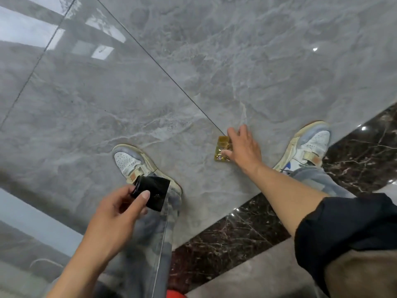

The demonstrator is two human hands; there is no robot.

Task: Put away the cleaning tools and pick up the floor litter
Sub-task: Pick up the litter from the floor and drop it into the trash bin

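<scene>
Reaching: right hand (242, 147) stretches down to the floor (214, 61), fingers spread, fingertips touching a wrapper (222, 149)
Right grip: apart, not yet closed on the wrapper
Wrapper: small, yellow, crinkled, lying flat on the grey tile between the two shoes, just by a tile seam
Left hand (116, 211): holds a black object (150, 193) above the left shoe (137, 164)
Left grip: clamped on the black object, thumb on top; what it is I cannot tell
Right shoe (307, 147): near the dark marble strip (236, 229)
Sleeve (343, 222): black, pushed up the right forearm
</scene>
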